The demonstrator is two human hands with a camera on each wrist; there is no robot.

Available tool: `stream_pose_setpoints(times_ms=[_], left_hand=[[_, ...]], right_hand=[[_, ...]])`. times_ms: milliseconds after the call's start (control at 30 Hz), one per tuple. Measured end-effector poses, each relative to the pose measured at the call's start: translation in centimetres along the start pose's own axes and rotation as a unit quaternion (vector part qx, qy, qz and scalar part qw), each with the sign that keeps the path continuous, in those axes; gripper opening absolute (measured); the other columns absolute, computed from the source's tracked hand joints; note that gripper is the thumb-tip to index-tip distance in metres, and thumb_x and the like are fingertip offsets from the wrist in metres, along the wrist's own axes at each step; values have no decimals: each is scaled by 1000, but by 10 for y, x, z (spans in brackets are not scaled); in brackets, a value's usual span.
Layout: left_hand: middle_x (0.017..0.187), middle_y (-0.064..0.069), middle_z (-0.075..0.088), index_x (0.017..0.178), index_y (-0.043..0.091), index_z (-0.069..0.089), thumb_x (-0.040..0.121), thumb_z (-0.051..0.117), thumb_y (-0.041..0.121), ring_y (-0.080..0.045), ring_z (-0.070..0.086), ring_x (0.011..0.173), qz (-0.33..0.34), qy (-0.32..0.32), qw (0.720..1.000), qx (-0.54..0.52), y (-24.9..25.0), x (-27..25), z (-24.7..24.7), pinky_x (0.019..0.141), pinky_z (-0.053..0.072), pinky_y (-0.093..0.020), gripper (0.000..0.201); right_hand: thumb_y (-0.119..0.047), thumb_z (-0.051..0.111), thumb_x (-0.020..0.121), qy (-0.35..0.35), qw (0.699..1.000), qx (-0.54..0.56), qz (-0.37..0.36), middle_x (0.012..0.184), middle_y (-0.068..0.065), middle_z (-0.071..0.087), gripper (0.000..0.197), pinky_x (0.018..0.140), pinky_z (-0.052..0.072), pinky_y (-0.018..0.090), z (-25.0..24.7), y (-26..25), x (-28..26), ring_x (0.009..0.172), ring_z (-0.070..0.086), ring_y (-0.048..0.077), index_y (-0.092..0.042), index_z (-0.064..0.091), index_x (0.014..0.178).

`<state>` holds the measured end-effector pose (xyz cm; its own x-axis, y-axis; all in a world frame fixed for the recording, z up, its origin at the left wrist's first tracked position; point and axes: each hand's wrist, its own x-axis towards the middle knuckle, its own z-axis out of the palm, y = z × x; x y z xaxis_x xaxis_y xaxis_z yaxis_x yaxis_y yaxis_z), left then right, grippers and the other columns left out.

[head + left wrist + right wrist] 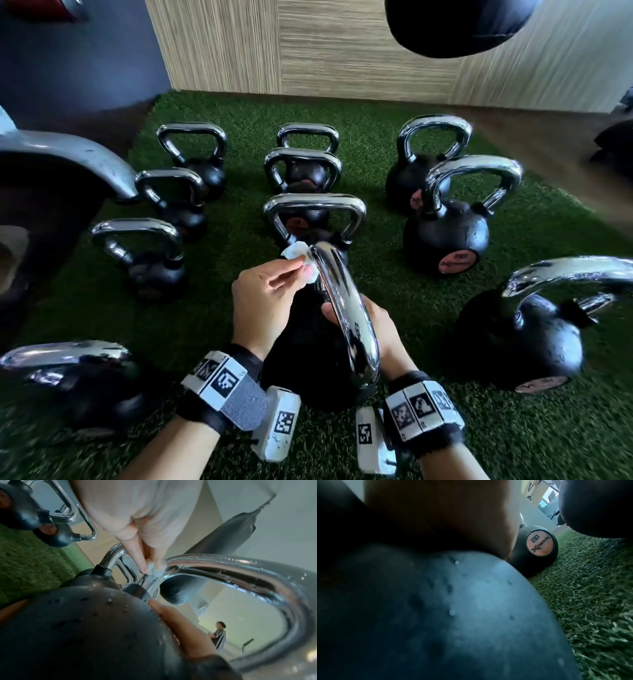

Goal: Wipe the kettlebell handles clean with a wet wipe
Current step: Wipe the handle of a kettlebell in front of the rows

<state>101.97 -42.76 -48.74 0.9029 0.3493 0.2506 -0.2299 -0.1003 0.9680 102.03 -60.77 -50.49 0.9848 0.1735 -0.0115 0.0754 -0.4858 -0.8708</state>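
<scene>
The nearest kettlebell (301, 359) is black, with a chrome handle (346, 315) that arches away from me. My left hand (274, 287) pinches a crumpled white wet wipe (298, 253) between thumb and fingers against the handle's far end. In the left wrist view the wipe (152, 570) touches the handle (240, 566) just above its joint with the ball (85, 628). My right hand (376, 325) lies on the ball on the handle's right side. Its fingers (180, 622) reach through the loop and rest flat on the ball. The right wrist view is mostly ball (471, 608) and palm (436, 520).
Several more chrome-handled kettlebells stand in rows on green turf (376, 161), one marked 20 (539, 545) to my right. A black punch bag (455, 24) hangs overhead at the back. A wood-panelled wall (308, 44) closes the far side. A person (219, 635) stands in the distance.
</scene>
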Motion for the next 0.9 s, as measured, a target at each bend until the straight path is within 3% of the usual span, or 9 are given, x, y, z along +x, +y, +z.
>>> stream_pose_setpoints(times_ms=[67,133,200,300,467,533,600,733,900], left_hand=[[96,-4,81,99,10,81,82,84,7,-22,79,92,-32,6,999,-23,3,2,2,90,62,-50,18],[96,-8,81,104,5,78,85,79,2,-22,78,92,-60,-3,996,-65,7,5,2,89,62,-50,19],[96,-11,80,107,-1,77,86,76,-2,-22,78,92,-82,2,990,-118,16,1,5,88,63,-40,21],[97,-9,80,100,5,78,84,76,0,-18,77,91,-74,31,985,-155,29,-15,12,85,63,-30,18],[95,-6,80,116,8,74,75,78,10,-14,75,90,-117,-5,971,-210,43,-8,7,85,62,-27,42],[96,-6,81,111,8,75,74,76,13,-12,75,89,-112,-40,971,-209,50,-5,5,83,61,-23,37],[99,-8,80,106,8,77,76,76,14,-15,74,90,-96,-64,976,-187,56,-15,3,83,62,-24,31],[102,-4,81,103,15,82,75,88,32,-26,76,99,-22,-104,992,-65,54,-41,-10,95,58,-40,33],[109,-6,79,104,10,79,69,83,22,-23,76,103,-62,-96,987,-110,59,-27,-8,88,61,-29,37]], right_hand=[[-32,77,88,3,1000,9,-3,118,-11,72,48,100,52,38,1,0,0,112,66,9,-75,57,89],[-32,77,88,10,1000,9,-1,117,-11,73,52,99,52,38,1,-1,-1,110,67,8,-79,54,87],[-32,77,88,11,1000,10,2,116,-11,73,43,99,52,37,1,-1,-1,110,67,8,-71,59,86],[-32,77,87,15,1000,14,10,116,-11,73,35,99,53,37,2,1,-1,109,67,8,-62,59,87],[-33,77,88,12,1000,18,5,118,-12,73,35,100,52,35,0,1,-2,110,66,7,-63,58,89],[-34,77,88,13,1000,16,4,118,-12,73,39,100,52,35,1,1,-2,110,66,7,-68,59,87],[-35,77,88,17,1000,21,2,117,-12,73,46,99,53,35,1,1,-3,110,67,7,-76,57,87],[-34,72,87,0,999,33,8,117,-9,72,30,99,53,41,0,-2,-4,112,66,15,-61,59,86],[-33,76,88,11,1000,20,13,112,-10,73,30,96,53,33,2,1,-1,106,67,9,-57,58,88]])
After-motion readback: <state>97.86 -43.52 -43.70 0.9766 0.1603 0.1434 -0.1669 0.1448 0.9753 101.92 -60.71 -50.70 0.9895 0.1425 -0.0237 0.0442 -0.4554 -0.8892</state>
